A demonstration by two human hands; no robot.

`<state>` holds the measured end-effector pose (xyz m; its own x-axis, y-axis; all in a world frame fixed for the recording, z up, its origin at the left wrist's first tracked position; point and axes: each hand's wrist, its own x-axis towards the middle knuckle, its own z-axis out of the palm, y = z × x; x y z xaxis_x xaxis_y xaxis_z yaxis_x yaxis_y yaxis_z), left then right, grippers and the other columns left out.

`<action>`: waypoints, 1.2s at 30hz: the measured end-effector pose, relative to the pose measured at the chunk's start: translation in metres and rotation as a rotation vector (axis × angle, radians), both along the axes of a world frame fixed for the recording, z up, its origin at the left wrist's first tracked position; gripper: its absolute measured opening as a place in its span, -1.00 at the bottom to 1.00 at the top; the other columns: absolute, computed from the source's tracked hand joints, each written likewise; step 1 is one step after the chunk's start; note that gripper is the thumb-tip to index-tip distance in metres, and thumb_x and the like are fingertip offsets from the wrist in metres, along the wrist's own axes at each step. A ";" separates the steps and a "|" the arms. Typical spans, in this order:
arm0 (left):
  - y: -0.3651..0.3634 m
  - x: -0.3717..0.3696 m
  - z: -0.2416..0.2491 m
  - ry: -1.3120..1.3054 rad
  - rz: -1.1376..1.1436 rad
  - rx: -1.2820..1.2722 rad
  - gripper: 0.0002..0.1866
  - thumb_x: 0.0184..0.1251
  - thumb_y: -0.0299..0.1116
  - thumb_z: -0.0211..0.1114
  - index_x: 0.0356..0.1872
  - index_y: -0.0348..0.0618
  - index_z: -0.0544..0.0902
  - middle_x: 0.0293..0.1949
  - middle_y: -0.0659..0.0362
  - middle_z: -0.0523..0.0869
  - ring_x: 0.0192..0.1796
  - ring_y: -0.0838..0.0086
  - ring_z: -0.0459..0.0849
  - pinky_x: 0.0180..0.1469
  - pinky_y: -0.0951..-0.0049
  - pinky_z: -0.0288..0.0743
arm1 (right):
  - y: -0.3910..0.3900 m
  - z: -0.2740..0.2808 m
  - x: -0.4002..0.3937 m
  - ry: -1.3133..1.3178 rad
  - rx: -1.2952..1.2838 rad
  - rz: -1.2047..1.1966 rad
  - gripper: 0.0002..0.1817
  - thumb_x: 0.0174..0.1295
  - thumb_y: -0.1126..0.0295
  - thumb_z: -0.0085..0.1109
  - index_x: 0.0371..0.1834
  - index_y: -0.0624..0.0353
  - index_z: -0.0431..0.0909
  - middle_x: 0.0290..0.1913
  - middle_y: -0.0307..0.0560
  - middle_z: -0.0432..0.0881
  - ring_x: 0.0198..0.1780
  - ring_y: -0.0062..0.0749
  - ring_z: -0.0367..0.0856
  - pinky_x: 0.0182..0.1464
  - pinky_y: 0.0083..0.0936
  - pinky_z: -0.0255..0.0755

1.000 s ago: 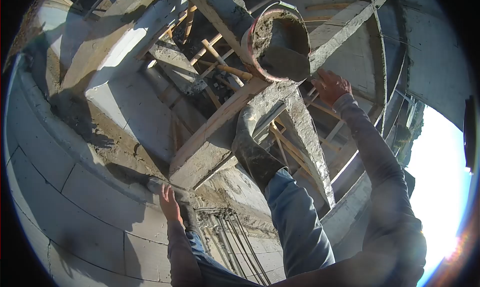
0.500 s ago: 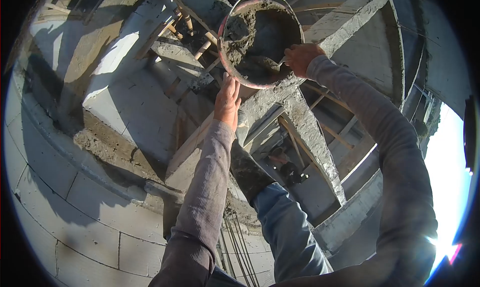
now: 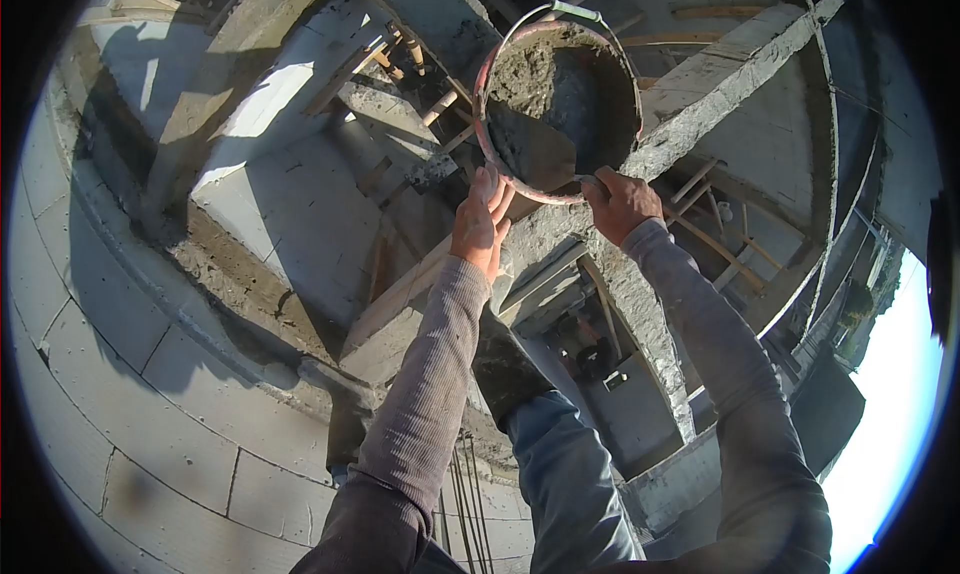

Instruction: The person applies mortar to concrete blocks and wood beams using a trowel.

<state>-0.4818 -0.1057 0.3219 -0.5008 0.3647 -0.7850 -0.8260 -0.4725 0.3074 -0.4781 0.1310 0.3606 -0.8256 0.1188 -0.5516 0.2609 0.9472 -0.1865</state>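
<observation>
A round bucket [image 3: 484, 134] with a reddish rim and a raised wire handle stands on a concrete beam, wet grey mortar [image 3: 530, 74] clinging to its inner wall. Against the bucket's near left side rests my left hand [image 3: 482, 224], its fingers stretched out and fairly flat. My right hand [image 3: 622, 206] is closed round the handle of a trowel at the near right rim. The trowel's blade [image 3: 548, 161] reaches into the bucket over the mortar; its far edge blends with the mortar there.
Rough concrete beams [image 3: 635, 294] cross around the bucket, with deep gaps and wooden poles below. A person [image 3: 595, 354] is partly visible down in one gap. My boot [image 3: 505, 364] is on the beam near thin steel rods [image 3: 468, 504]. A pale block wall [image 3: 150, 414] curves along the left.
My right hand has drawn the trowel back toward me, and more of its blade shows inside the bucket. My left hand stays at the bucket's side. The whole view has shifted slightly.
</observation>
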 end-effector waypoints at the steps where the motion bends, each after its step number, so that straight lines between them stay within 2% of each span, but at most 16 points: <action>1: -0.001 -0.001 0.000 -0.010 0.005 0.009 -0.05 0.53 0.36 -0.02 0.68 -0.03 -0.06 0.65 0.07 0.17 0.68 0.20 0.07 0.63 -0.22 -0.43 | -0.003 -0.004 0.001 0.010 -0.032 -0.061 -0.70 0.35 0.03 0.20 -0.15 0.00 0.61 -0.22 0.09 0.77 -0.16 0.17 0.74 -0.07 0.03 0.59; 2: -0.003 -0.002 -0.001 -0.003 0.001 0.019 -0.10 0.59 0.29 -0.08 0.67 -0.12 -0.04 0.65 0.08 0.16 0.68 0.19 0.07 0.62 -0.28 -0.42 | -0.007 -0.008 0.001 0.003 -0.022 -0.097 -0.69 0.34 0.02 0.22 -0.11 -0.01 0.63 -0.19 0.08 0.78 -0.13 0.16 0.74 -0.04 0.01 0.58; 9: -0.011 -0.001 -0.006 -0.032 0.012 -0.024 -0.02 0.50 0.37 0.01 0.66 -0.13 -0.02 0.64 0.04 0.17 0.66 0.16 0.11 0.59 -0.38 -0.36 | 0.007 -0.025 -0.019 0.028 -0.066 -0.127 -0.65 0.31 -0.01 0.25 -0.05 -0.03 0.68 -0.20 0.01 0.79 -0.08 0.10 0.75 0.00 -0.07 0.58; 11: -0.013 -0.002 -0.007 -0.089 0.030 -0.021 -0.05 0.53 0.33 -0.01 0.67 -0.10 -0.03 0.65 0.19 0.17 0.63 0.26 0.22 0.59 -0.33 -0.27 | 0.029 -0.035 -0.016 0.053 -0.129 -0.118 -0.65 0.29 -0.01 0.27 -0.06 -0.03 0.72 -0.27 0.01 0.79 -0.17 0.02 0.76 -0.05 -0.13 0.58; 13: -0.011 0.004 -0.012 -0.087 0.062 -0.002 -0.04 0.50 0.36 0.01 0.67 -0.09 0.00 0.64 0.11 0.18 0.64 0.21 0.18 0.59 -0.35 -0.31 | 0.041 -0.034 -0.018 -0.037 -0.329 -0.207 -0.66 0.30 0.02 0.27 -0.11 0.03 0.74 -0.38 -0.06 0.75 -0.29 -0.21 0.74 -0.13 -0.28 0.55; 14: -0.011 0.004 -0.014 -0.078 0.087 0.017 -0.02 0.48 0.39 0.03 0.66 -0.09 0.04 0.63 0.03 0.19 0.65 0.16 0.13 0.59 -0.37 -0.36 | 0.045 -0.032 -0.016 -0.042 -0.478 -0.279 -0.66 0.31 0.06 0.28 -0.16 0.12 0.74 -0.50 -0.17 0.66 -0.43 -0.47 0.61 -0.29 -0.42 0.48; 18: -0.014 0.007 -0.016 -0.046 0.047 -0.001 -0.05 0.51 0.41 -0.08 0.64 -0.11 0.11 0.61 0.04 0.24 0.65 0.17 0.14 0.60 -0.33 -0.32 | 0.058 -0.044 0.008 -0.012 -0.709 -0.530 -0.68 0.34 0.16 0.23 -0.26 0.24 0.71 -0.58 -0.28 0.53 -0.57 -0.63 0.41 -0.51 -0.52 0.29; 21: -0.016 0.008 -0.018 0.013 0.060 0.031 -0.06 0.52 0.41 -0.11 0.63 -0.15 0.14 0.61 0.03 0.25 0.65 0.17 0.14 0.61 -0.30 -0.30 | 0.058 -0.032 0.028 0.055 -0.785 -0.542 -0.69 0.33 0.20 0.21 -0.32 0.26 0.68 -0.60 -0.28 0.51 -0.57 -0.63 0.41 -0.51 -0.53 0.28; 23: -0.015 0.008 -0.021 0.025 0.063 0.013 -0.05 0.52 0.42 -0.12 0.63 -0.17 0.13 0.61 0.04 0.24 0.65 0.17 0.15 0.61 -0.27 -0.26 | 0.046 -0.023 0.036 0.182 -1.114 -0.584 -0.70 0.28 0.21 0.21 -0.37 0.27 0.64 -0.62 -0.28 0.50 -0.58 -0.61 0.41 -0.51 -0.52 0.26; 25: -0.015 0.007 -0.019 0.006 0.036 0.018 -0.04 0.51 0.43 -0.12 0.64 -0.16 0.12 0.62 0.03 0.23 0.65 0.17 0.15 0.61 -0.25 -0.21 | 0.043 -0.023 0.042 0.188 -1.131 -0.543 -0.66 0.27 0.17 0.22 -0.39 0.29 0.63 -0.61 -0.27 0.51 -0.55 -0.59 0.43 -0.48 -0.54 0.29; 27: -0.012 0.008 -0.016 0.011 0.036 -0.025 -0.06 0.52 0.42 -0.13 0.63 -0.15 0.15 0.61 0.03 0.25 0.64 0.17 0.16 0.62 -0.18 -0.14 | 0.032 -0.031 0.045 0.285 -0.960 -0.579 -0.62 0.28 0.11 0.24 -0.31 0.30 0.66 -0.55 -0.29 0.55 -0.51 -0.60 0.45 -0.43 -0.54 0.32; 28: -0.011 0.010 -0.017 0.001 0.041 -0.062 -0.07 0.52 0.42 -0.13 0.62 -0.14 0.18 0.61 0.03 0.26 0.64 0.17 0.17 0.62 -0.14 -0.12 | 0.021 -0.030 0.041 0.306 -1.061 -0.633 -0.71 0.27 0.27 0.34 -0.17 0.31 0.67 -0.39 -0.24 0.68 -0.37 -0.55 0.59 -0.31 -0.53 0.46; 30: -0.018 0.019 -0.022 -0.012 0.043 -0.111 -0.08 0.53 0.42 -0.13 0.61 -0.13 0.20 0.60 0.03 0.27 0.64 0.17 0.17 0.62 -0.11 -0.11 | -0.010 -0.021 0.023 0.421 -1.096 -0.667 -0.70 0.20 0.28 0.41 -0.16 0.30 0.66 -0.43 -0.25 0.64 -0.46 -0.58 0.53 -0.40 -0.54 0.39; 33: -0.036 0.043 -0.031 -0.032 0.011 -0.128 -0.11 0.52 0.40 -0.08 0.60 -0.09 0.23 0.60 0.04 0.28 0.62 0.14 0.21 0.62 -0.09 -0.07 | 0.004 -0.040 0.018 0.416 -1.195 -0.764 -0.56 0.18 0.54 0.41 0.15 0.32 0.58 -0.02 -0.08 0.72 -0.08 -0.36 0.70 0.02 -0.37 0.58; 34: -0.048 0.051 -0.028 -0.053 -0.015 -0.169 -0.11 0.51 0.39 -0.04 0.60 -0.07 0.24 0.59 0.04 0.30 0.62 0.14 0.23 0.62 -0.09 -0.05 | 0.006 -0.037 0.011 0.409 -1.204 -0.733 -0.47 0.17 0.62 0.41 0.25 0.32 0.55 0.12 -0.02 0.74 0.05 -0.29 0.75 0.16 -0.31 0.65; 36: -0.075 0.076 -0.025 -0.080 -0.032 -0.198 -0.14 0.51 0.37 -0.01 0.59 -0.05 0.26 0.57 0.05 0.33 0.60 0.16 0.27 0.60 -0.08 0.00 | 0.014 -0.023 -0.005 0.481 -0.930 -0.340 -0.49 0.17 0.48 0.45 0.21 0.32 0.61 0.12 -0.01 0.76 0.09 -0.28 0.74 0.19 -0.30 0.60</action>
